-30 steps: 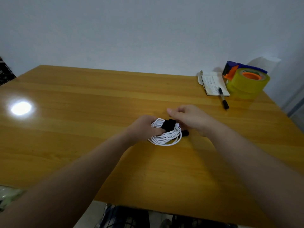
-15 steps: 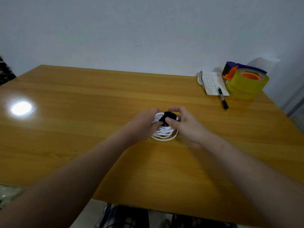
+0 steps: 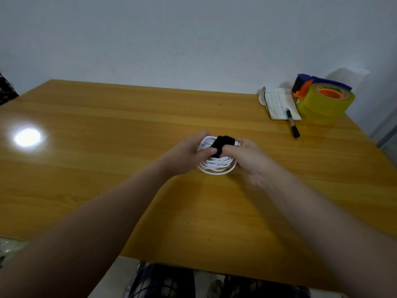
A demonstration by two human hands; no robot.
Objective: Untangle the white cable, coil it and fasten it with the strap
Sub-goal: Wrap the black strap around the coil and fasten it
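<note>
1. Black over white: holds the coiled white cable [image 3: 217,165] near the middle of the tabletop [image 3: 107,158], with the strap [image 3: 222,145] wrapped across the coil's 12 o'clock side. Cannot tell whether resting or just lifted.
2. Pinches the strap from 9 o'clock with the left hand [image 3: 187,154], thumb on the band. Closes the right hand [image 3: 247,160] grip on strap and coil from 3 o'clock.
3. Risks the strap springing open if a thumb lifts before its end sticks. Could let the slack loops at 6 o'clock slide out and spill.
4. Against half a second ago: shows a broader band of strap, wrapped further round. Brings both thumbs closer together on it.
</note>
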